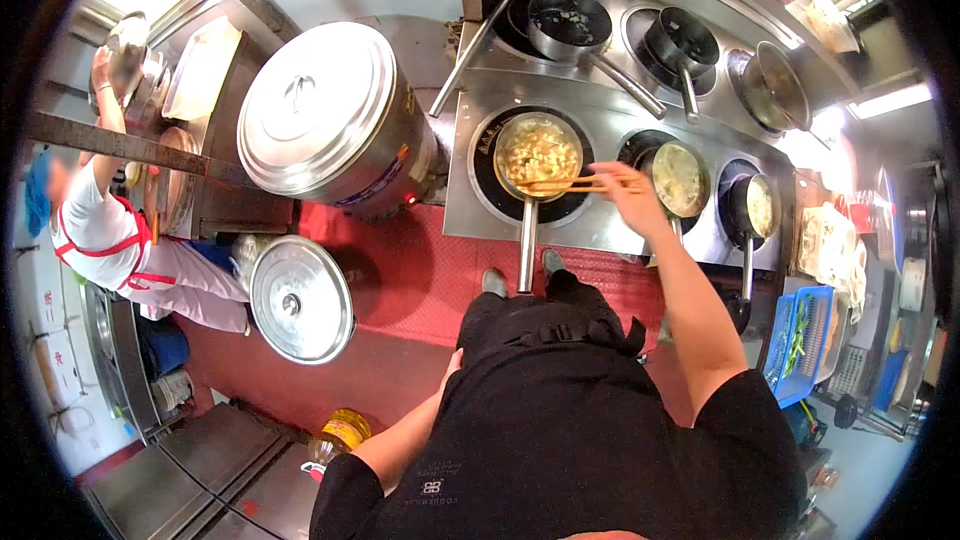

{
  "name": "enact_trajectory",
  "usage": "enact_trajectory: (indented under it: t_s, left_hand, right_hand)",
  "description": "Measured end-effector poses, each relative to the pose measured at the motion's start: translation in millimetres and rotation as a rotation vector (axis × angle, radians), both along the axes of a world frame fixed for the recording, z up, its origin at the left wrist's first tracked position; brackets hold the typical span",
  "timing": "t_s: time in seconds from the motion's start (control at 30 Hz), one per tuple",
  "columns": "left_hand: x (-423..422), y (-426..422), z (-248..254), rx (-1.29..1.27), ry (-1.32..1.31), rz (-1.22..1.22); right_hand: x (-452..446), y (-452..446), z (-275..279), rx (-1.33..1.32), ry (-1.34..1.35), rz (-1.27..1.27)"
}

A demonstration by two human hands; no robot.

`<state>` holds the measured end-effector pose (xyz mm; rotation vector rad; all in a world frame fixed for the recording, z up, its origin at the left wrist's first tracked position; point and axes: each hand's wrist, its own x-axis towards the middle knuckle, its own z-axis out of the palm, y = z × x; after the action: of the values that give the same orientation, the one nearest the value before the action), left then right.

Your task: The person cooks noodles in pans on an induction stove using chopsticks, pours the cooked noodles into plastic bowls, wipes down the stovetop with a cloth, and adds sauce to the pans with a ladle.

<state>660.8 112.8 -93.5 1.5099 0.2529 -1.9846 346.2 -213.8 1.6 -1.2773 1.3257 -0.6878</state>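
My right hand is closed around a pair of long wooden chopsticks. Their tips reach into a long-handled saucepan on the front left burner, over pale chunky food in liquid. Close to that hand, on the middle front burner, stands a second pan of pale yellowish food. A third pan with similar food sits on the front right burner. My left hand hangs low against my left hip, its fingers mostly hidden by my body.
Two dark pans and a steel bowl-shaped pan occupy the back burners. To the left stands a big lidded pot; a round lid is lower. A co-worker reaches up at far left. A blue basket is right.
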Motion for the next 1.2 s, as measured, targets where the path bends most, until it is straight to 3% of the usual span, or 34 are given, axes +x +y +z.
enact_trajectory:
  t_s: [0.1,0.23,0.3,0.43,0.57,0.7,0.73,0.8,0.97,1.03,1.2]
  left_hand:
    - [2,3,-2,0.002,0.004,-0.008]
    - [3,2,-3,-0.002,-0.003,-0.038]
    - [4,2,-2,-0.003,0.001,-0.054]
    - [9,0,-3,-0.002,0.004,-0.076]
    - [14,4,-6,0.004,0.008,-0.074]
    - [13,0,-5,0.004,0.008,-0.1]
    - [14,-1,-5,0.001,0.007,-0.112]
    - [15,0,-5,0.001,0.005,-0.127]
    - [20,0,-7,-0.001,0.013,-0.144]
    - [21,3,-10,0.006,0.02,-0.15]
    - [24,0,-14,0.013,0.04,-0.205]
  right_hand:
    - [-14,-12,13,-0.186,-0.121,-0.202]
    - [13,-35,-12,-0.322,-0.034,-0.239]
    - [27,-36,-29,-0.354,-0.005,-0.087]
    - [9,-6,-2,-0.173,-0.037,0.091]
    - [-21,3,19,-0.012,0.152,0.032]
    - [37,2,11,-0.123,-0.165,0.088]
    - [51,-3,10,-0.125,-0.167,0.079]
    - [65,-25,1,-0.284,0.109,-0.021]
    - [0,-46,-11,-0.373,0.063,-0.202]
    - [0,-18,-6,-0.295,0.137,-0.216]
    - [20,24,-6,-0.132,-0.105,-0.082]
